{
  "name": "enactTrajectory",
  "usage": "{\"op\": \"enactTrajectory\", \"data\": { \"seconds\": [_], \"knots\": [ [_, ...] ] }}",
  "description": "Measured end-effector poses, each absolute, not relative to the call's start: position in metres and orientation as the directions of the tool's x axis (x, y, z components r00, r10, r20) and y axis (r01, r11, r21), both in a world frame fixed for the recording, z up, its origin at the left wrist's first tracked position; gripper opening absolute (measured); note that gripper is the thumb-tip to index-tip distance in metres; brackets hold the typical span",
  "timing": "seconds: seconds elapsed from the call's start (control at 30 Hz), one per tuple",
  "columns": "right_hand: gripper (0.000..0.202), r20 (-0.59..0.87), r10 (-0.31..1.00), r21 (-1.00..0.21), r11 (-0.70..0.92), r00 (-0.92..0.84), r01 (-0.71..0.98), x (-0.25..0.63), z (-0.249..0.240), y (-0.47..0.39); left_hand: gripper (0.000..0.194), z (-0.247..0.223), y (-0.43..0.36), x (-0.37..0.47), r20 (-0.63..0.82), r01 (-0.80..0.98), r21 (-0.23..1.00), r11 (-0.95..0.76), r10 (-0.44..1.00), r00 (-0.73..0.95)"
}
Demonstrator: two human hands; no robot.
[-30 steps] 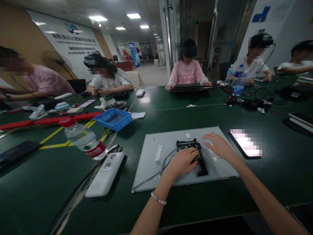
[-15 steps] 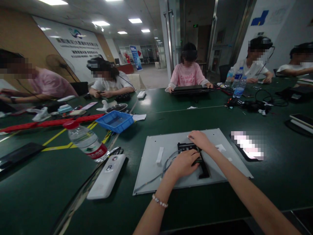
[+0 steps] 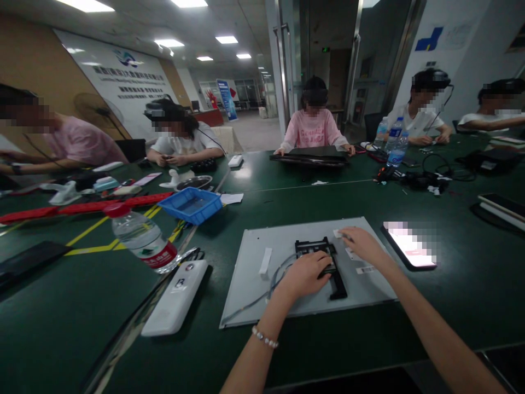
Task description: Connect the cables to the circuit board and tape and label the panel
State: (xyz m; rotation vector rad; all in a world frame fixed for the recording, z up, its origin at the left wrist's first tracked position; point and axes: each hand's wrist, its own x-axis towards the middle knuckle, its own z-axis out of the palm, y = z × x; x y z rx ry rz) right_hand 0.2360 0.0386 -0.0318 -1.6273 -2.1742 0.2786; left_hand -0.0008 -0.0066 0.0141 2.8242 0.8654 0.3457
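In the head view, a pale panel [image 3: 246,298] lies flat on the green table [image 3: 262,208], in front of the person. On the panel, a little right of its middle, sits a black frame [image 3: 338,284], partly covered by the left hand [image 3: 309,273]. That hand rests palm down across the frame, fingers bent over it; whether they grip it or only press on it, I cannot tell. A bracelet [image 3: 264,336] circles the left wrist.

The right hand [image 3: 363,249] is over the panel's right part, thumb and fingertips pinching a small white tab [image 3: 338,233], just beside the frame's upper right corner. A grey cable [image 3: 273,282] curves over the panel to the left of the frame, near a white strip [image 3: 266,261].

A phone [image 3: 410,246] (its screen lit) lies just beyond the panel's right edge. To the left are a white power bank [image 3: 176,301], a tilted water bottle [image 3: 145,241] with a red cap and a blue tray [image 3: 191,205]. Across the table, a person in pink [image 3: 314,128] holds a dark flat object [image 3: 311,160].
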Motion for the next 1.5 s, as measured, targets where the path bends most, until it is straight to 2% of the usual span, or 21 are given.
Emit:
{"op": "enactTrajectory", "data": {
  "seconds": [0.17,0.33,0.47,0.63,0.73,0.87,1.0,1.1,1.3,1.5],
  "knots": [
    [0.030,0.087,0.977,-0.550,0.208,-0.193,0.808,0.258,-0.032,0.026,0.028,0.017,-0.007,-0.002,0.153,0.531,0.226,-0.817,0.568,0.808],
    [0.023,-0.040,0.968,-0.582,0.178,-0.246,0.794,0.260,-0.028,0.017,0.027,0.015,-0.006,-0.002,0.144,0.527,0.226,-0.819,0.563,0.814],
    [0.020,-0.068,0.965,-0.621,0.159,-0.255,0.767,0.254,-0.024,0.016,0.032,0.015,-0.006,-0.001,0.151,0.531,0.242,-0.812,0.572,0.806],
    [0.020,-0.052,0.984,-0.619,0.101,-0.169,0.779,0.263,-0.022,0.019,0.032,0.016,-0.005,-0.002,0.155,0.531,0.249,-0.810,0.574,0.804],
    [0.019,-0.067,0.995,-0.552,0.030,-0.080,0.834,0.274,-0.027,0.022,0.032,0.016,-0.005,-0.002,0.152,0.526,0.254,-0.811,0.571,0.807],
    [0.021,0.065,0.997,-0.473,0.074,-0.049,0.878,0.277,-0.030,0.024,0.032,0.015,-0.005,-0.002,0.153,0.533,0.255,-0.807,0.577,0.802],
    [0.029,0.254,0.958,-0.472,0.245,-0.135,0.847,0.258,-0.032,0.028,0.032,0.015,-0.004,-0.001,0.152,0.527,0.252,-0.812,0.571,0.807],
    [0.032,0.288,0.935,-0.427,0.318,-0.206,0.847,0.241,-0.036,0.035,0.033,0.015,-0.004,-0.001,0.156,0.525,0.249,-0.814,0.569,0.808],
    [0.021,0.304,0.925,-0.275,0.314,-0.228,0.908,0.223,-0.038,0.046,0.031,0.013,-0.004,-0.001,0.169,0.520,0.251,-0.816,0.566,0.807],
    [0.028,0.485,0.863,-0.273,0.307,-0.146,0.912,0.222,-0.036,0.048,0.031,0.016,-0.004,-0.003,0.160,0.510,0.263,-0.819,0.558,0.814]
  ]
}}
